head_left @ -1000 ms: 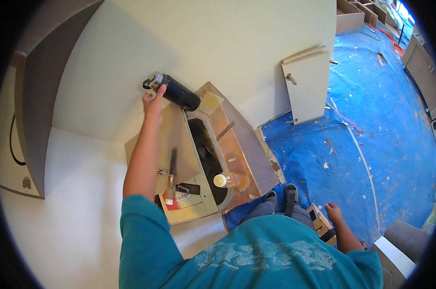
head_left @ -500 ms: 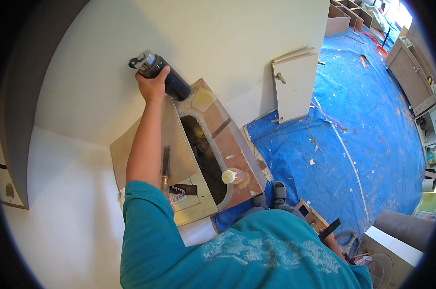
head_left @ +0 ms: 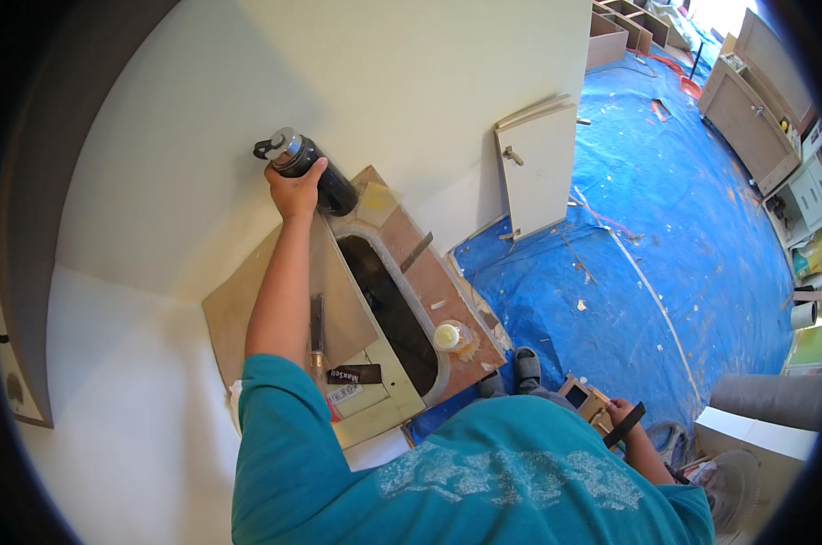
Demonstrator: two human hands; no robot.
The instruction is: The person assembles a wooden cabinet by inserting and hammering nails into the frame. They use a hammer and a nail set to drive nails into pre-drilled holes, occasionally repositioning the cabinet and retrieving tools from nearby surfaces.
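My left hand (head_left: 295,193) is wrapped round a black bottle (head_left: 336,191) with a silver lid and a dark carry loop. The bottle leans against the wall, its lower end by the far corner of a worn counter (head_left: 388,238) with a long oval opening. At the lower right, my right hand (head_left: 618,416), with a black band at the wrist, is at the edge of a small wooden box (head_left: 581,396). Its fingers look curled, and whatever they hold is hidden. A clear jar with a pale yellow lid (head_left: 447,338) stands at the counter's near end.
A chisel-like tool (head_left: 316,331) and a black packet (head_left: 354,374) lie on the panel left of the opening. White boards (head_left: 538,173) lean against the wall. Blue tarp (head_left: 647,245) with debris covers the floor. A grey roll (head_left: 769,401) and clear basket (head_left: 728,490) are at lower right.
My right hand has come forward from beside my body to the wooden box. My left hand still grips the bottle. The whole view has shifted slightly.
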